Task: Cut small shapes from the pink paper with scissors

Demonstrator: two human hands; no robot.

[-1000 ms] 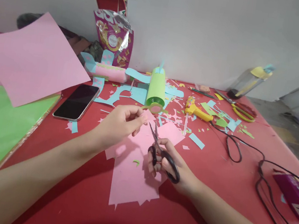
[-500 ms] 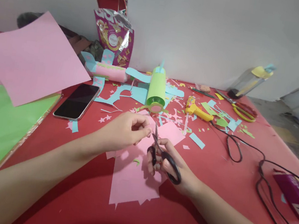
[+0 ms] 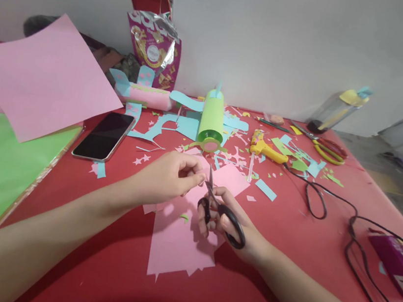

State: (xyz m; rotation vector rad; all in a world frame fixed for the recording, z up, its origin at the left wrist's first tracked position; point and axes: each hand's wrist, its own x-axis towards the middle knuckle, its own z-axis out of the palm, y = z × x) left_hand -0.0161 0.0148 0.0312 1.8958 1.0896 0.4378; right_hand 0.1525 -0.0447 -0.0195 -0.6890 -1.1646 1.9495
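Observation:
My left hand [image 3: 168,176] is closed, thumb and fingers pinching a small piece of pink paper [image 3: 203,175] that the fingers mostly hide. In my right hand [image 3: 253,242] are black-handled scissors [image 3: 231,228], fingers through the loops. Their blades are parted and point up beside my left fingertips, close to the pink piece. Under both hands lies a cut pink sheet [image 3: 181,250] with jagged edges and a green scrap on it. Just beyond stands a green paper-covered cylinder [image 3: 212,115] with blue paper fins.
A phone [image 3: 104,136], green sheets [image 3: 8,175] and a large pink sheet [image 3: 52,87] lie left. A pink paper tube [image 3: 149,97] rests near a snack bag [image 3: 155,51]. Rightward are a yellow glue gun [image 3: 270,152], scraps, other scissors [image 3: 326,150], a bottle [image 3: 336,109] and a purple power strip [image 3: 396,266].
My left hand has moved slightly right and down, bringing the pink piece closer to the scissors. The blades have turned slightly upright. Little differs over the last half second.

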